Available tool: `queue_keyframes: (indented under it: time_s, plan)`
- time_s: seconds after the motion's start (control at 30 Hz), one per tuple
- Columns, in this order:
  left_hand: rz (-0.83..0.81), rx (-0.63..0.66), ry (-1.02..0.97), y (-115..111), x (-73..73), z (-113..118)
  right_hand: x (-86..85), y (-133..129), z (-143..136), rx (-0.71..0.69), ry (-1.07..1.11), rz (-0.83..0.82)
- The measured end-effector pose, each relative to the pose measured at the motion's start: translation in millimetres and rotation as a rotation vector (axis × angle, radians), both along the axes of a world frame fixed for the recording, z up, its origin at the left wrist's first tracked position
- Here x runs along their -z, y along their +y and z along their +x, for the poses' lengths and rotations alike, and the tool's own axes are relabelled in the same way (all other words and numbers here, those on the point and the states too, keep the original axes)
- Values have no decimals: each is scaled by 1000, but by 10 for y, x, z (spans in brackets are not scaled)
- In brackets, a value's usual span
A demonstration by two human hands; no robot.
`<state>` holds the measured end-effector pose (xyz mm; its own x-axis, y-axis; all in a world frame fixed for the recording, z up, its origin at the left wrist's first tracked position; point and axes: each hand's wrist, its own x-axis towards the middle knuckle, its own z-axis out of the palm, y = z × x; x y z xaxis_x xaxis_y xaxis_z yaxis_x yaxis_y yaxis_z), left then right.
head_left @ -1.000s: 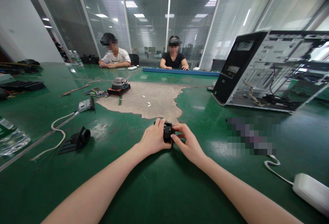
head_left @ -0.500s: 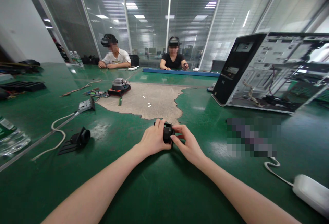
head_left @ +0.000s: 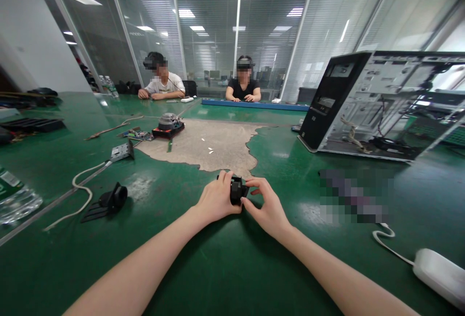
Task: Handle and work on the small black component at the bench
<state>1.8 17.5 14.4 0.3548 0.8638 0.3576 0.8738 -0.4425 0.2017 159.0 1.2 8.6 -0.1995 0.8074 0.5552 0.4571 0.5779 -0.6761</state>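
Observation:
A small black boxy part is in front of me, close to the green tabletop. My left hand is wrapped around its left side, fingers over the top and thumb along the near side. At its right edge, the forefinger and thumb of my right hand are curled around a dark protruding piece, fingertips at the part. The left fingers hide much of the part, and its exact kind cannot be made out. Off to the left lies a black plastic bracket with a round piece.
An open computer case stands at the right, near a white power adapter with a cable. A heatsink fan, a metal bracket and a water bottle are leftward. Two people sit across the table.
My right fingers have shifted slightly at the part's right edge, and more of the dark piece shows between them. Across the table, the black-shirted person has lowered a hand to the table.

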Motion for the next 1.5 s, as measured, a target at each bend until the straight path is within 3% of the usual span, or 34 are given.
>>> queue_keyframes:
  time_s: [0.2, 0.43, 0.57, 0.67, 0.9, 1.5]
  plan:
    - [2, -8, 3, 7, -6, 0, 29, 64, 53, 122, 122, -109]
    - [1, -24, 3, -5, -4, 15, 69, 108, 8, -177, 322, -395]
    - [4, -35, -2, -16, 7, 16, 61, 163, -8, -212, 375, -493]
    - [5, -36, -4, -20, 15, 16, 72, 171, -4, -204, 344, -480]
    - [-6, -42, -15, -22, 23, 23, 91, 68, -5, -129, 199, -276]
    - [108, -113, 0, -20, 76, 37, 46, 89, -32, -147, 273, -371]
